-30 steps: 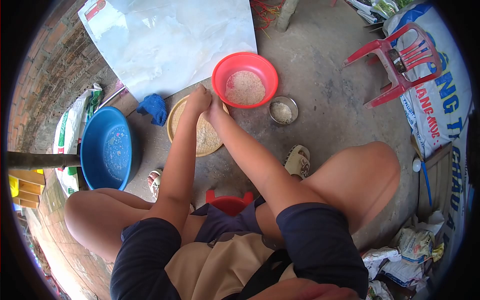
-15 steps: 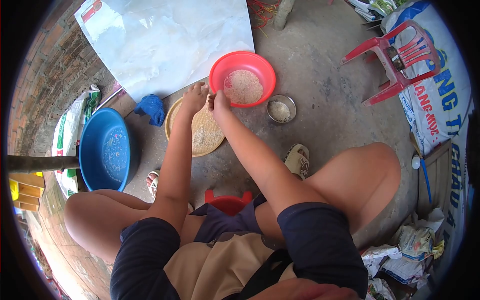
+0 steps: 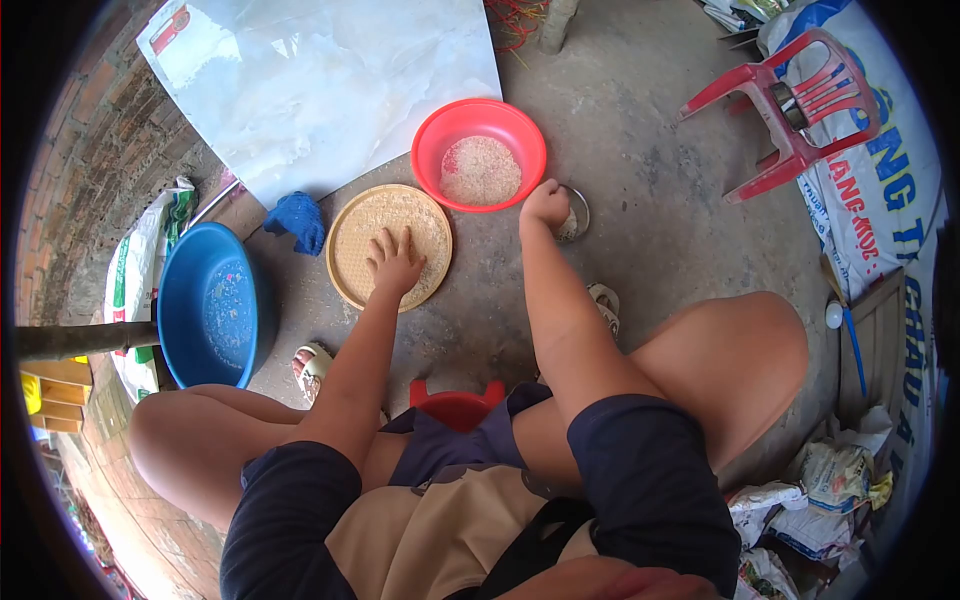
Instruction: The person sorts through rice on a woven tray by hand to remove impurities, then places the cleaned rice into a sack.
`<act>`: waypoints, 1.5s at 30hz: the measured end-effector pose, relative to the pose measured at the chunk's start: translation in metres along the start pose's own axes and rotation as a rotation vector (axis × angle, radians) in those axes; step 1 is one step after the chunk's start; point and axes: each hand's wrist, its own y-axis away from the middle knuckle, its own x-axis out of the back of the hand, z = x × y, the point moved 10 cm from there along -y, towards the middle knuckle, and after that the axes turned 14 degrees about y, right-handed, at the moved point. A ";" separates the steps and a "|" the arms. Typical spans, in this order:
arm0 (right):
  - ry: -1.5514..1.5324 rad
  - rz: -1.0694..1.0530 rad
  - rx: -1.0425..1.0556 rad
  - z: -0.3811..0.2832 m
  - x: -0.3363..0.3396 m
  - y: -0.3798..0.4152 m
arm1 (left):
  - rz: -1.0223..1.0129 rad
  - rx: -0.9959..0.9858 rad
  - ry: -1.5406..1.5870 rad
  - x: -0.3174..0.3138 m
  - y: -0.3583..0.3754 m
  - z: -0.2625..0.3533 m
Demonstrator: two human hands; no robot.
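My left hand is open, its fingers spread over a round woven tray with pale grains scattered on it. The fingers seem to touch the grains. Fingers curled closed, my right hand is over the left side of a small metal bowl, hiding much of it. What the right fingers hold, if anything, is hidden. Just behind the tray stands a red plastic basin with a heap of pale grains in it, close to the right hand.
At left is a blue tub with bits stuck inside, and a blue cloth lies beside the tray. A white marbled sheet lies behind. A red plastic chair is at right, with sacks below it.
My hands were close together above the tray and the red basin's edge. The left has come down to the tray with spread fingers; the right has moved right to the metal bowl.
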 end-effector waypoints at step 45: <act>-0.304 -0.442 0.706 -0.100 -0.053 0.136 | 0.339 -0.531 0.203 0.018 0.031 0.046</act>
